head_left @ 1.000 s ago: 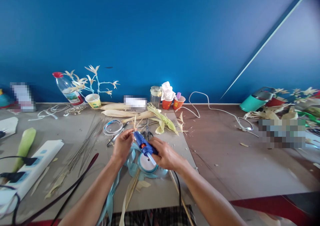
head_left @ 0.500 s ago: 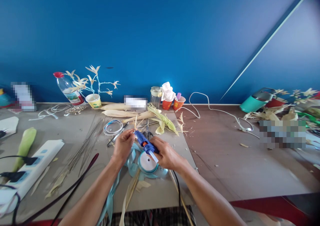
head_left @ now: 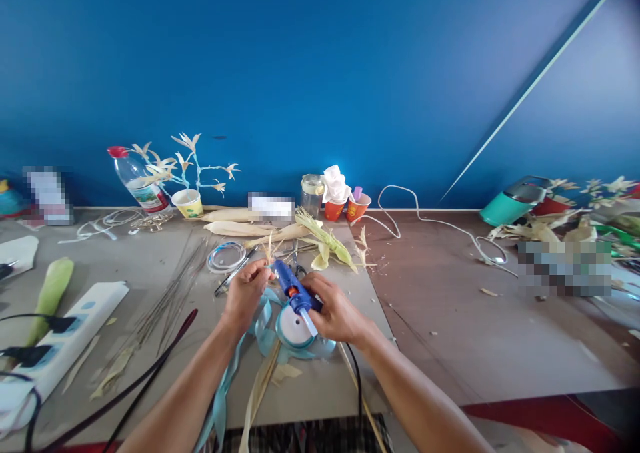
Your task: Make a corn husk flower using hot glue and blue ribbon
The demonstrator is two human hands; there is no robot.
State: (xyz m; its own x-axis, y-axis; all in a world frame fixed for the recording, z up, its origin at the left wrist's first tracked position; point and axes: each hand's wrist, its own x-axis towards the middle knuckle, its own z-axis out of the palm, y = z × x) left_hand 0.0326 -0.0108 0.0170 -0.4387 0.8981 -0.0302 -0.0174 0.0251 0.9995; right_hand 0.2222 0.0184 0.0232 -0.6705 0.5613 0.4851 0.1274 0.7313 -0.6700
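My right hand (head_left: 333, 306) is wrapped round a blue glue gun (head_left: 291, 285), with a clear glue stick (head_left: 308, 323) poking from its back end. The gun's nozzle points away from me, close to the fingertips of my left hand (head_left: 247, 291). That left hand is closed in a pinch on a small pale corn husk flower (head_left: 271, 247), whose thin petals stick up above the fingers. Beneath both hands lies a spool of light blue ribbon (head_left: 295, 326), its loose ribbon (head_left: 227, 386) trailing toward the table's front edge.
Thin wires (head_left: 170, 293) and a white power strip (head_left: 75, 346) lie to the left. At the back stand a paper cup (head_left: 188, 205) of husk flowers, a plastic bottle (head_left: 145, 189) and a glass jar (head_left: 313, 196). Corn husks (head_left: 330, 239) lie ahead. A green kettle-like container (head_left: 513, 201) lies right.
The glue gun's nozzle has shifted slightly right, away from the left fingertips, and the gun stands steeper. My left hand keeps its pinch on the husk flower.
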